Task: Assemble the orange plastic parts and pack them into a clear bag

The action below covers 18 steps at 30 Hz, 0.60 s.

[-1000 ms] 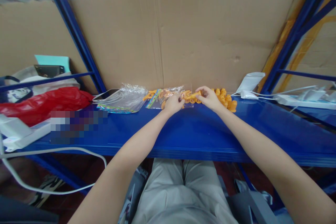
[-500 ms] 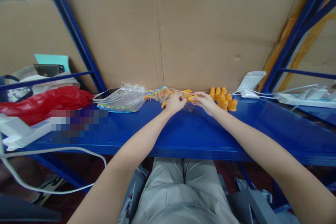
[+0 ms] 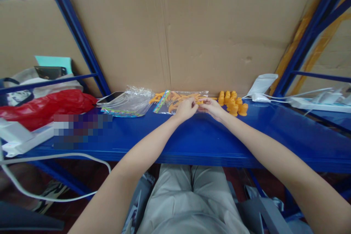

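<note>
My left hand (image 3: 187, 109) is closed in a pinch over the near side of a clear plastic bag (image 3: 203, 93) with a bright printed header strip (image 3: 162, 101). What its fingertips hold is hidden. My right hand (image 3: 213, 108) meets it from the right, fingers closed on a small orange plastic piece (image 3: 201, 102). Several curved orange pieces (image 3: 173, 107) show through or under the bag; I cannot tell which. Just right of my right hand stands a group of orange stubby plastic parts (image 3: 233, 109).
More clear bags (image 3: 128, 104) with printed strips lie to the left on the blue shelf (image 3: 197, 135). Further left are a red plastic bag (image 3: 55, 106) and a white power strip (image 3: 24, 146). A cardboard sheet (image 3: 214, 36) closes the back; white cables (image 3: 268, 98) lie at right.
The clear bag now lies flatter, its printed strip spread out left of my hands. My left hand has shifted slightly right, and the fingertips of both hands are closer together.
</note>
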Each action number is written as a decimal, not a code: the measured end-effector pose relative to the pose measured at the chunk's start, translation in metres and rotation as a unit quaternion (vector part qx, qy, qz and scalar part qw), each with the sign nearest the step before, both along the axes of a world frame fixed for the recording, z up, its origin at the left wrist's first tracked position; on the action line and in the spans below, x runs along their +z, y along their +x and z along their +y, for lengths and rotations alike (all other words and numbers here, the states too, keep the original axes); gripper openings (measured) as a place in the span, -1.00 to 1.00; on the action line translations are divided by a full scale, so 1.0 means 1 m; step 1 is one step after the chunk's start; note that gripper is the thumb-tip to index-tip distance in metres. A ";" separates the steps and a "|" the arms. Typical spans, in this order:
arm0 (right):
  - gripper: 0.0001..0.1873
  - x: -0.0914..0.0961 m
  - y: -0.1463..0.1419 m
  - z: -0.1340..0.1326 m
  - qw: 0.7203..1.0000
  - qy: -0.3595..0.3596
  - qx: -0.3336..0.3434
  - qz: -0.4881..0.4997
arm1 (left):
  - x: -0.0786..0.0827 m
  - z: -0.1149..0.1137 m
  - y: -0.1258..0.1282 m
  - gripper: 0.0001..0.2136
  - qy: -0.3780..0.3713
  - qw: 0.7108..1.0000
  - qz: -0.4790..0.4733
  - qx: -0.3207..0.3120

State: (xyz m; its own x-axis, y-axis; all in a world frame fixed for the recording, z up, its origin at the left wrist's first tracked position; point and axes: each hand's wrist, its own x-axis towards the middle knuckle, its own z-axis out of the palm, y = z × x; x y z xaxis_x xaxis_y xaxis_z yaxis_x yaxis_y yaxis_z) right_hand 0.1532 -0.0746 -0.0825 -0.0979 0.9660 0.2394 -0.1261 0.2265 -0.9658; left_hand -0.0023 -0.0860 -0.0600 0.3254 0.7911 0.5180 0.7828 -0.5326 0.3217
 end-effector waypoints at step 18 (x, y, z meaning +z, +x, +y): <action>-0.65 -0.003 0.001 -0.010 0.988 -0.020 0.120 -0.093 | 0.019 0.035 -0.070 -0.63 -0.115 0.954 0.058 0.272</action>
